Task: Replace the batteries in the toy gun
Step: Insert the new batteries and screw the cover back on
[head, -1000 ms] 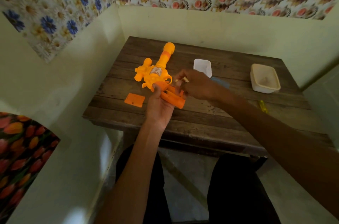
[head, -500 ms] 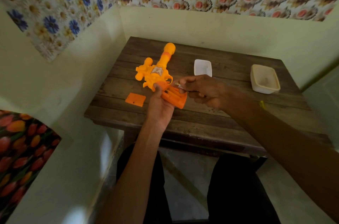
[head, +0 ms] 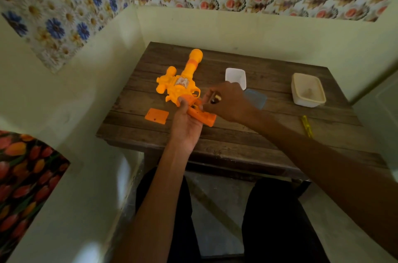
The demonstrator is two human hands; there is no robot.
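Plastic, probably light and stiff, makes up the orange toy gun, resting on the dark wooden worktop with its grip clasped by the left hand, the natural hold. The right hand, just beside, pinches a small cylindrical battery. Beyond it sits a white rectangular dish, farther right a cream plastic tub: contents unclear.

head view | worn, above | faces forward-down | table close below
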